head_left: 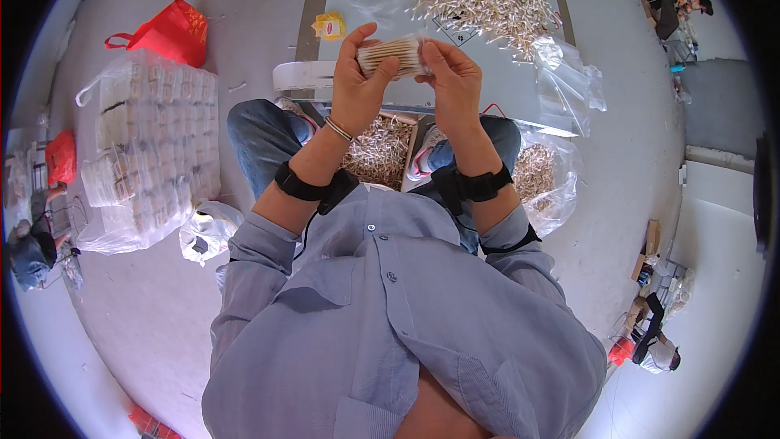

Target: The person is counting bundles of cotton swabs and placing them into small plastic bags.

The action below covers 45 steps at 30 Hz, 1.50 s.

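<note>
Grey worktop (pixel 504 85) ahead of the seated person; on the floor to the left, a large clear bag (pixel 154 138) filled with stacked packs. A loose heap of cotton swabs (pixel 487 4) spreads over the worktop's far right part. Between the feet, a carton (pixel 412 140) contains more swabs. The left hand (pixel 357 73) and right hand (pixel 453 77) hold a swab bundle (pixel 406 53) above the near edge, fingers bent closed about its left and right ends respectively. A small yellow packet (pixel 329 26) lies beyond the left hand.
</note>
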Motion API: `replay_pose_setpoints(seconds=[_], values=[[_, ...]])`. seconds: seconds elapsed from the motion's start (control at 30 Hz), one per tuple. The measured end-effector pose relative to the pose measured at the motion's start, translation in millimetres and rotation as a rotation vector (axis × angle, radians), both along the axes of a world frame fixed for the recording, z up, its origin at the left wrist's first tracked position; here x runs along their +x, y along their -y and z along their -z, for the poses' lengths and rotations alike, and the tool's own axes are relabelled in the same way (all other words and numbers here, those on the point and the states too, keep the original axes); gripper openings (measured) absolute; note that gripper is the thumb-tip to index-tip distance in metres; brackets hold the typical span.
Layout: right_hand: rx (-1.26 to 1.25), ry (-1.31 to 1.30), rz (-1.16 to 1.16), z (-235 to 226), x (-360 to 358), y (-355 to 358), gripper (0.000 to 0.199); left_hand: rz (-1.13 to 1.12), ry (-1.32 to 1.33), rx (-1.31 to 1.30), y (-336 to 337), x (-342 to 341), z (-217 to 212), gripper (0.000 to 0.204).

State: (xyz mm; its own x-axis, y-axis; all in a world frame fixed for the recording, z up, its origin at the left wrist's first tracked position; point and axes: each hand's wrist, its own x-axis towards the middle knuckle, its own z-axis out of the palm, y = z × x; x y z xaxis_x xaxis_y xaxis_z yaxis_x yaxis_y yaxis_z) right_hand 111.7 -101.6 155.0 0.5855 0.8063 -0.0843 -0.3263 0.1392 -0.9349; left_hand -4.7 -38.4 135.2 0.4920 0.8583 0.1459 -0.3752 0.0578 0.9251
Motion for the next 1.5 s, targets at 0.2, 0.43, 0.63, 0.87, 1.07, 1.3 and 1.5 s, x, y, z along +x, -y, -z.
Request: replay_pose_setpoints(seconds=[0.2, 0.43, 0.63, 0.87, 1.07, 1.3, 1.5], values=[[-0.022, 0.018, -0.077, -5, 20, 12, 0.016, -0.017, -0.017, 0.04, -1, -2, -6, 0.053], [-0.088, 0.034, -0.232, -6, 27, 17, 0.016, 0.008, -0.051, 0.061, -4, -3, -8, 0.056], [-0.065, 0.03, -0.155, -15, 17, 15, 0.015, 0.012, -0.063, 0.073, -8, -3, -7, 0.057], [-0.118, 0.128, -0.186, -12, 22, 15, 0.013, 0.041, -0.047, 0.059, -8, -3, -9, 0.058], [-0.039, -0.094, -0.192, -8, 18, 15, 0.011, 0.056, -0.004, 0.037, -10, -3, -2, 0.058], [-0.021, -0.219, -0.221, 0, 14, 14, 0.009, -0.195, -0.137, 0.236, -9, 1, 4, 0.059], [-0.044, -0.229, -0.217, 5, 7, 10, 0.009, -0.175, -0.376, 0.406, 15, -3, -9, 0.025]])
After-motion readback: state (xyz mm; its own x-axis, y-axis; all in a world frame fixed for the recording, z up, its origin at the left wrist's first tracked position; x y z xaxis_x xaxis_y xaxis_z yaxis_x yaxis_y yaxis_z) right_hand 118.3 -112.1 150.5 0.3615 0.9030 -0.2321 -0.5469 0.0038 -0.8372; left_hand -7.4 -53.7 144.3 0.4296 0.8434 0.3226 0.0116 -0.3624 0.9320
